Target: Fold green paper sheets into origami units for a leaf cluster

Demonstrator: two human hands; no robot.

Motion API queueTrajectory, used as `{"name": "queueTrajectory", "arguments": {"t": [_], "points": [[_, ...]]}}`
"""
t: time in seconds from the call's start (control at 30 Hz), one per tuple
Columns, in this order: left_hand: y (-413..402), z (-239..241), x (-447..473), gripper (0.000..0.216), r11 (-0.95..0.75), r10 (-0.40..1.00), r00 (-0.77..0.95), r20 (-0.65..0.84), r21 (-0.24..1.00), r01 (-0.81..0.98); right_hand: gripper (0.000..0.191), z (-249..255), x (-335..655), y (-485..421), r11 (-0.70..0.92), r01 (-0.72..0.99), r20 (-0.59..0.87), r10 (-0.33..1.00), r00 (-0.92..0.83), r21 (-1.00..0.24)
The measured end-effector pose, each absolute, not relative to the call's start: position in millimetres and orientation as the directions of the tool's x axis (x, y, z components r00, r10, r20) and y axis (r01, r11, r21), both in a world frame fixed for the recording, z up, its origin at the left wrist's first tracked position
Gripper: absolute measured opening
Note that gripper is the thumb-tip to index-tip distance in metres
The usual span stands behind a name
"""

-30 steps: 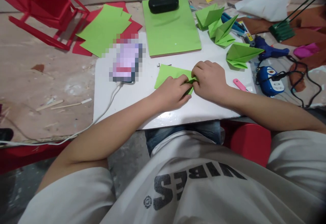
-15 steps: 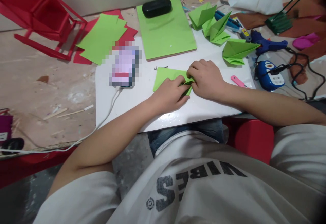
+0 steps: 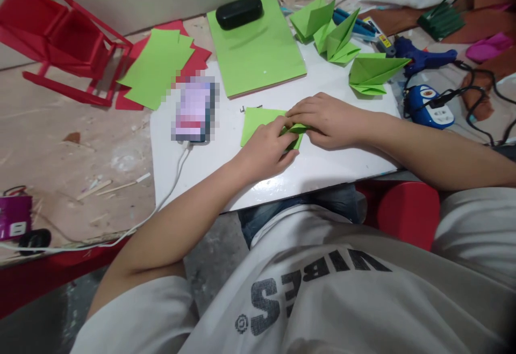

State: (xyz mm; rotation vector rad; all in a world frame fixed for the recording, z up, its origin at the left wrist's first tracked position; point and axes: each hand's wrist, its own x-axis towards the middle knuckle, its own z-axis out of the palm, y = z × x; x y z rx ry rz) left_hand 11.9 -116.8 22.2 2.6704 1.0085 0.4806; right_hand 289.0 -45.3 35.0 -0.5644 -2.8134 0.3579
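A partly folded green paper sheet [image 3: 255,121] lies on the white board [image 3: 226,177] in front of me. My left hand [image 3: 269,150] rests on its near right part, fingers curled and pinching a fold. My right hand [image 3: 326,120] lies over the sheet's right end, fingers bent and pressed down on the paper. Both hands meet at the same crease.
A green paper pad [image 3: 258,53] with a black case [image 3: 238,12] lies behind. Folded green pieces [image 3: 373,72] sit at right, near a blue glue gun [image 3: 423,58]. A phone [image 3: 195,109] with cable lies left. Loose green sheets [image 3: 155,66] and a red wooden chair model [image 3: 64,37] lie further left.
My right hand has flattened and slid left along the paper's fold. The left hand stays pinching the fold. The view has shifted slightly.
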Motion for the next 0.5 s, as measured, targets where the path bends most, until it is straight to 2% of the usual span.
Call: {"name": "queueTrajectory", "arguments": {"t": [0.13,0.4,0.5], "points": [[-117.6,20.6,8.8,0.024,-0.738,0.666,0.681,0.304,0.398,0.544,0.072,33.8,287.7,-48.8,0.896,0.379,0.139,0.416,-0.899,-0.233],[-113.9,22.2,3.7,0.02,-0.715,0.695,0.654,0.299,0.389,0.581,0.084,24.8,294.6,-46.9,0.938,0.333,0.183,0.345,-0.92,-0.093],[-112.3,23.3,2.3,0.021,-0.686,0.723,0.633,0.276,0.397,0.61,0.088,23.4,296.0,-46.8,0.933,0.357,0.119,0.361,-0.925,-0.051]]}}
